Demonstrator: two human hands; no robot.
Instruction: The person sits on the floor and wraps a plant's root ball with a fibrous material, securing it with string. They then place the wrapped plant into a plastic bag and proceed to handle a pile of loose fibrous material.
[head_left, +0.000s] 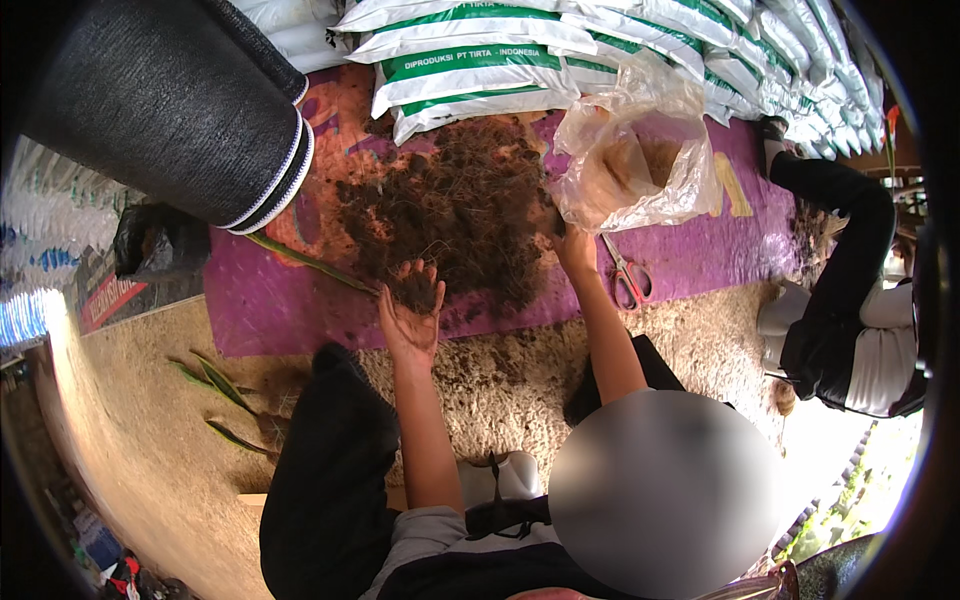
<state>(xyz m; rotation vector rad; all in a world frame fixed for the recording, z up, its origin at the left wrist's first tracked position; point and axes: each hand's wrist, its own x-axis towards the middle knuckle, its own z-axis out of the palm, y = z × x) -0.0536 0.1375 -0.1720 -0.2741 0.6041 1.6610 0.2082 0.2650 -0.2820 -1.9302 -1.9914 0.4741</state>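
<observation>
My left hand (411, 315) is palm up, fingers curled around a clump of dark soil with fine roots (417, 291). The tip of a long green leaf (315, 264) reaches close to its fingers. Beyond the hand, a heap of loose dark soil and roots (457, 202) is spread over a purple and orange banner sheet (262, 322). At the heap's right edge is my right hand (576, 247), by the lower left side of a clear plastic bag (637, 165) with brown material inside. Its fingers are partly hidden, so its grip is unclear.
Scissors with red and grey handles (628, 277) lie right of my right forearm. Stacked white and green sacks (472, 64) line the back. Black fabric pots (187, 112) stand at upper left. Cut leaves (221, 382) lie on the floor. Another person's leg (840, 195) is at right.
</observation>
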